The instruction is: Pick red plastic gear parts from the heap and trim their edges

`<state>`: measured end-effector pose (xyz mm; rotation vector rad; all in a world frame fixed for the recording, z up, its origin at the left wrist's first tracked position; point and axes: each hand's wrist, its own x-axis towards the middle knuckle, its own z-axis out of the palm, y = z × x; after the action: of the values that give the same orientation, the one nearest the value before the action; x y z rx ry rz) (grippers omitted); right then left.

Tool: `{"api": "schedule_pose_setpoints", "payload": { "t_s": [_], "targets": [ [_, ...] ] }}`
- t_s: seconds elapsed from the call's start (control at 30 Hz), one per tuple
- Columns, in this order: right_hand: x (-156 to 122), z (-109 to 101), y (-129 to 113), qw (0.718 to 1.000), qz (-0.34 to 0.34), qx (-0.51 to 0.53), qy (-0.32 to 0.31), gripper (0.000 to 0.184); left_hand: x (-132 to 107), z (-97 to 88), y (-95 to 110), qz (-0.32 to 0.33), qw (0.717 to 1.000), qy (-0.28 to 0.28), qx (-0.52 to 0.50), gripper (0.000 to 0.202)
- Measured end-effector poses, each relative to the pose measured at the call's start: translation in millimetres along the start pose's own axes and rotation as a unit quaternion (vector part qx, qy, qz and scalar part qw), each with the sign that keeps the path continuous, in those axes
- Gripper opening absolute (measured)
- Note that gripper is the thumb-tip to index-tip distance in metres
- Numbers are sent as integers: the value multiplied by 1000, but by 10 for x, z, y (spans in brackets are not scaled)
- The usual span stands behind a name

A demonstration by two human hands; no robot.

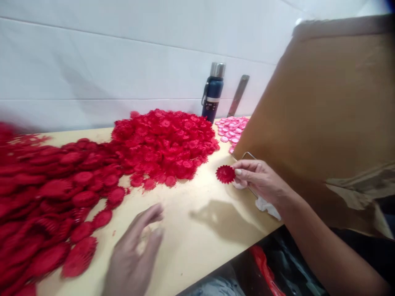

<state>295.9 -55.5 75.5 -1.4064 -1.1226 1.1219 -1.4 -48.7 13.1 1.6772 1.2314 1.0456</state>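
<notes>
Between thumb and fingers, my right hand (257, 179) pinches the edge of a dark red flower-shaped disc (225, 174) with a jagged rim, held above the table. My left hand (134, 253) hovers over the front of the table, thumb and index finger apart, with nothing in it. To its left lies a spread of red round discs (55, 189) with toothed edges. Behind both hands, a heap of smaller bright red flower pieces (166, 144) covers the table's back part.
A cardboard box (327, 102) stands close at the right. Against the tiled wall are a blue thermos flask (212, 92) and a flat grey strip (238, 95), near pink discs (230, 128). White crumpled tissue (268, 207) lies by my right wrist. The pale table (197, 242) ends at the front.
</notes>
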Motion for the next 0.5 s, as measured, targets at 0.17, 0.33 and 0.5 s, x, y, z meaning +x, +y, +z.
{"api": "schedule_pose_setpoints", "payload": {
  "t_s": [0.17, 0.33, 0.5],
  "targets": [
    [103, 683, 155, 969, 65, 182, -152, 25, 193, 335, 296, 63, 988, -112, -83, 71],
    [106, 1083, 271, 935, 115, 232, -242, 23, 147, 325, 241, 65, 985, -69, -142, 53],
    [106, 1174, 347, 947, 57, 116, -294, 35, 68, 217, 148, 16, 988, -18, -150, 32]
  ]
}}
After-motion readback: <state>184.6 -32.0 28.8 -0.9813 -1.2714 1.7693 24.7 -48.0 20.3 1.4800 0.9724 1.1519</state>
